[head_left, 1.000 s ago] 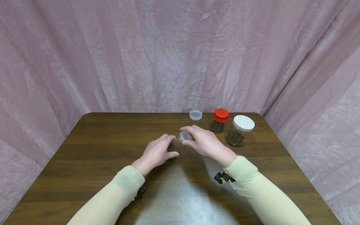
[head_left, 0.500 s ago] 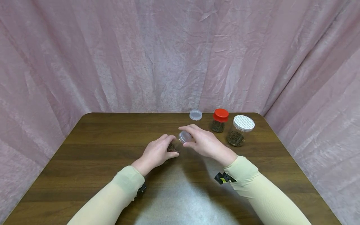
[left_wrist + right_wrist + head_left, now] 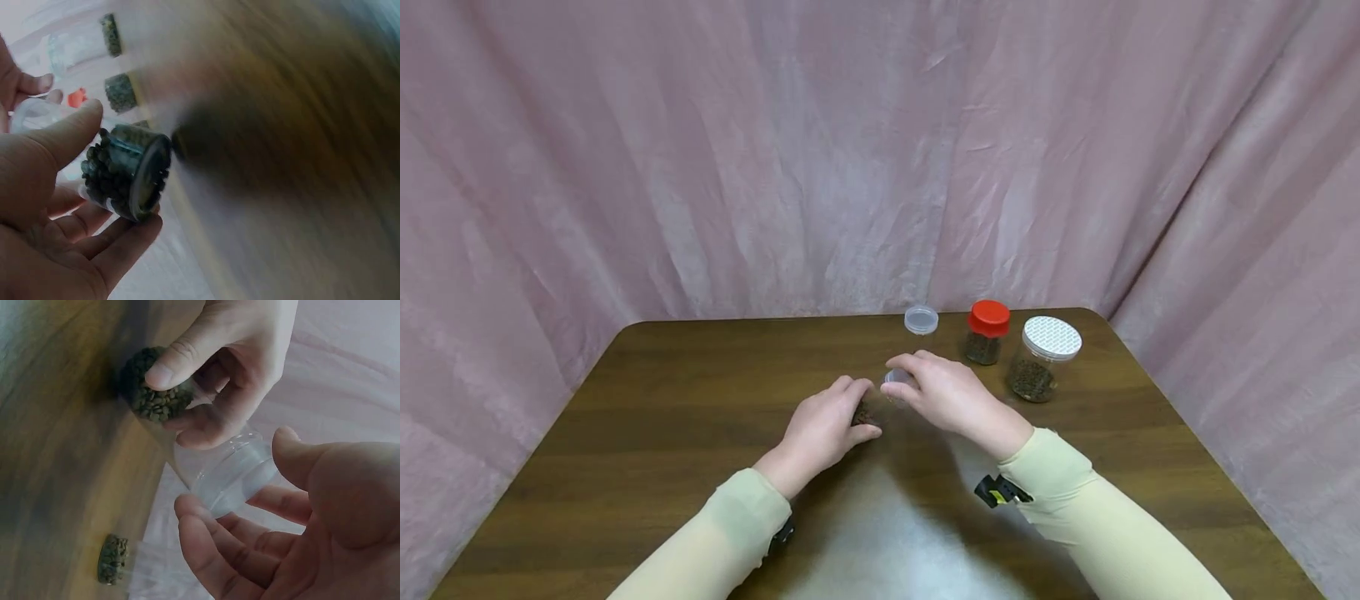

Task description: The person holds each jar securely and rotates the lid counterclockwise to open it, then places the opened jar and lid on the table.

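Note:
A clear jar [image 3: 119,178] with small dark brown bean-like pieces in its base is tilted toward the right hand. My left hand [image 3: 820,429] holds the jar low down, its thumb and fingers around the filled part. At the other end is a translucent screw lid [image 3: 240,478], which my right hand [image 3: 955,400] grips between thumb and fingers. The lid sits on the jar mouth in the right wrist view. From the head, the right fingers cover most of the lid, and the left hand hides much of the jar.
Behind the right hand stand a jar with a translucent lid [image 3: 921,320], a red-lidded jar [image 3: 989,318] and a larger jar with a white patterned lid [image 3: 1051,338]. Dark pieces show in the latter two. The wooden table [image 3: 700,375] ends at a pink curtain [image 3: 820,167].
My right hand has shifted around the lid, and its fingers now cover more of it. The left hand keeps its hold on the jar. The head view has tilted slightly upward.

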### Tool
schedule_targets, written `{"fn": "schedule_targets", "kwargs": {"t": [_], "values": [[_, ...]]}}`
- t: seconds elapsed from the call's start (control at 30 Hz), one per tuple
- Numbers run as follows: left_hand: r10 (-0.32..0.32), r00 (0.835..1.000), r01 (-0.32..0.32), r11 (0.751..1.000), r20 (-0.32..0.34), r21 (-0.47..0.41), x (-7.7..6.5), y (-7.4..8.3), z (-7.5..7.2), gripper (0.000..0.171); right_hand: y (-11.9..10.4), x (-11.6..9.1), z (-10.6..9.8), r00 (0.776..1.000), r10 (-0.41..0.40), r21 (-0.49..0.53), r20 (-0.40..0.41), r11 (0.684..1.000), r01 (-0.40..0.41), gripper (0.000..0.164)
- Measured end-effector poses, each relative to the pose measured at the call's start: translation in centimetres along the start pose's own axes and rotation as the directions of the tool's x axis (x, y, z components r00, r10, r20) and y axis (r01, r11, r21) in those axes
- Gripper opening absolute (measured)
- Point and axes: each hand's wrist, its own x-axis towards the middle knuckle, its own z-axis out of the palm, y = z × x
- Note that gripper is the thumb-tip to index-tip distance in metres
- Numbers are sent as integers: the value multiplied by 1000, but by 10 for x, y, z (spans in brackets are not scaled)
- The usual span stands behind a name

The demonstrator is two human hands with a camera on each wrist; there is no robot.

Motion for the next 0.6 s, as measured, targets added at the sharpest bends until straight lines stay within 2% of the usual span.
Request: {"fn": "schedule_targets", "kwargs": {"t": [0.2, 0.4, 0.6], "values": [[-9, 1000, 9, 1000, 12, -25, -7, 0, -1, 54, -2, 0, 1, 998, -29, 30, 51, 999, 28, 41], [-4, 1000, 5, 1000, 21, -14, -4, -9, -2, 52, -1, 4, 5, 996, -75, 65, 39, 995, 73, 39], [8, 1000, -8, 997, -3, 71, -15, -9, 0, 59, -2, 0, 15, 990, -127, 116, 59, 986, 120, 45]]}}
